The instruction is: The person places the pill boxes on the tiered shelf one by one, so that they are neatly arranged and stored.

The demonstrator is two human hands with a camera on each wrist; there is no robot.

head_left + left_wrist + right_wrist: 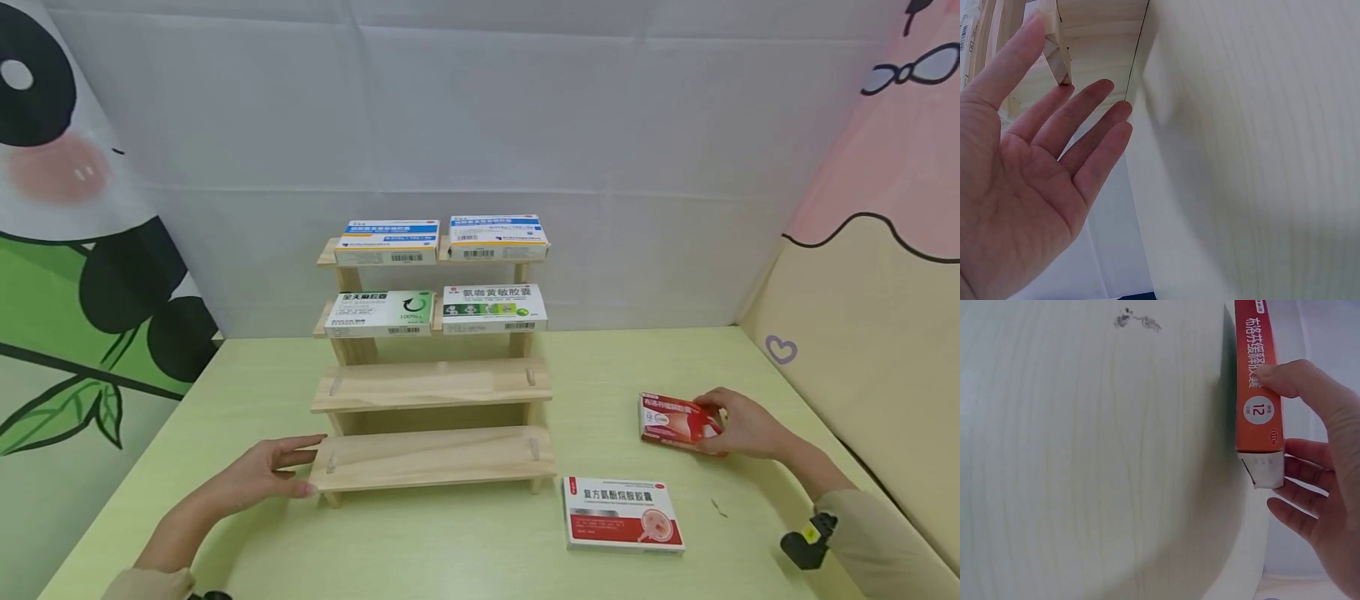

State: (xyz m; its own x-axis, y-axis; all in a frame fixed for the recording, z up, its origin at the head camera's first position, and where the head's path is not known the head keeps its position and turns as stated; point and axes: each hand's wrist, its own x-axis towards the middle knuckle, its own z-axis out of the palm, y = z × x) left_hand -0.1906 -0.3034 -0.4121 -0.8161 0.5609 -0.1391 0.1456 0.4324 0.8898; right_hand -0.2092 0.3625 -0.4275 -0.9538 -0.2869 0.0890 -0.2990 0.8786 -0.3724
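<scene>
My right hand (750,423) holds a red medicine box (675,419) by its right end, on or just above the table. In the right wrist view the thumb (1294,378) presses the box's printed narrow side, with the other fingers behind it. My left hand (258,475) touches the left end of the lowest board of a wooden tiered shelf (435,458). Its fingers (1094,106) look extended in the left wrist view, thumb and index finger at the board's end. A white and red medicine box (622,515) lies flat on the table, right of the shelf's front.
On the shelf's top tier lie two white and blue boxes (387,242) (498,237). The tier below bears a green and white box (381,313) and a white box with a green band (494,308). The two lower boards are bare. White cloth (480,125) hangs behind the table.
</scene>
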